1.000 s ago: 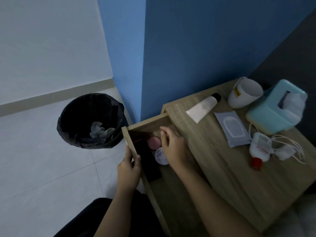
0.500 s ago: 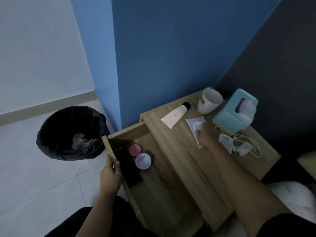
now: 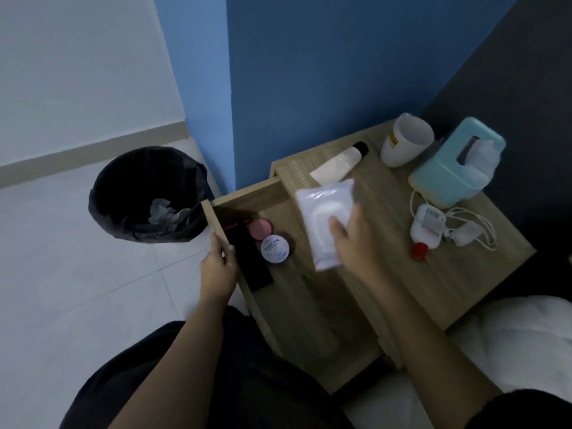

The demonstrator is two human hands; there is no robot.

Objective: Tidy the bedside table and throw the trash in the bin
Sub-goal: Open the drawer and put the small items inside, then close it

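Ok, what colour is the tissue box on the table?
Pale turquoise: the tissue box shows best in the head view.

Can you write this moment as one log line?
left hand: grips drawer front | right hand: holds wipes pack near it | bin: trash inside

The whole scene is looking dim and is carrying a cool blue-grey cast. The pale floor (image 3: 62, 274) at the left is catching the most light, while the dark wall (image 3: 510, 88) at the right is sinking into near black. The inside of the bin (image 3: 145, 193) is reading as a black hollow around a few grey scraps. A shadow is lying along the front corner of the drawer (image 3: 247, 195). Blur is smearing the pack of wipes (image 3: 325, 218) and the right hand (image 3: 356, 246). The grain of the table (image 3: 464, 274) is showing only softly. The wide lens is bending the skirting board (image 3: 93, 156) and tilting the wall edges. White bedding (image 3: 510, 335) is glowing faintly at the lower right.
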